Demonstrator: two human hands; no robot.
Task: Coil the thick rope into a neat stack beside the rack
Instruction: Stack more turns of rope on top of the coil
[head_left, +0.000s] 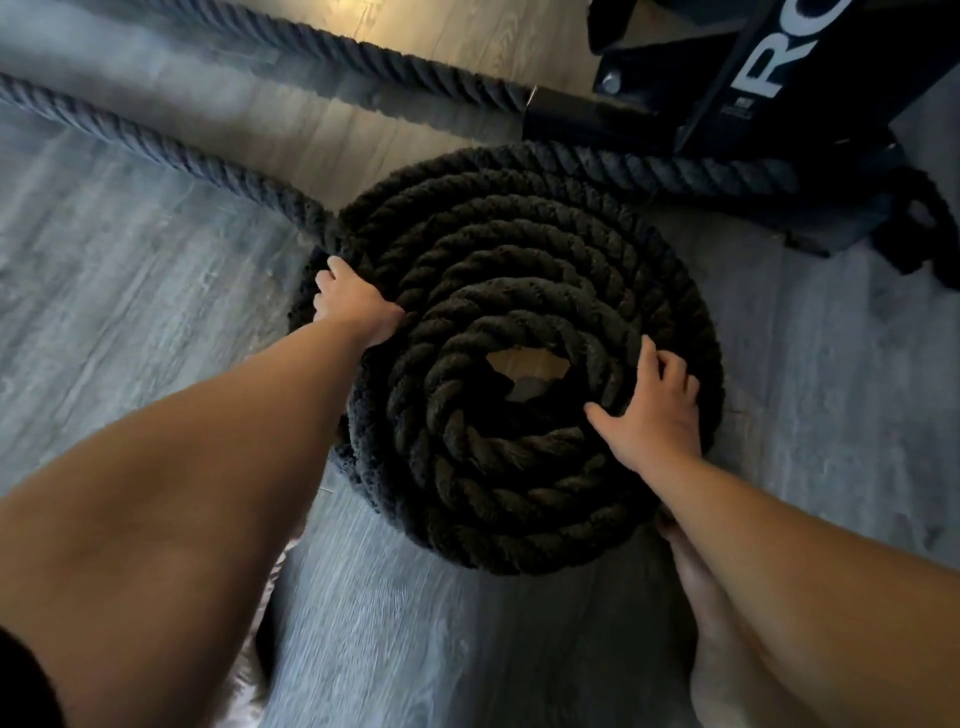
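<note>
A thick black twisted rope (498, 467) lies coiled in a round stack on the floor, with a small hole at its centre. My left hand (353, 304) rests on the stack's left rim, fingers curled over the outer turn where a loose length of rope (156, 145) runs off to the upper left. My right hand (654, 410) lies flat on the top of the coil at its right side, fingers spread. The black rack (753, 88) stands just beyond the coil at the upper right, and the rope passes along its base.
A second stretch of rope (395, 65) runs along the floor at the top toward the rack's foot. Grey wood-look flooring (130, 312) surrounds the coil. My bare foot (696, 582) is on the floor just below the coil's right edge.
</note>
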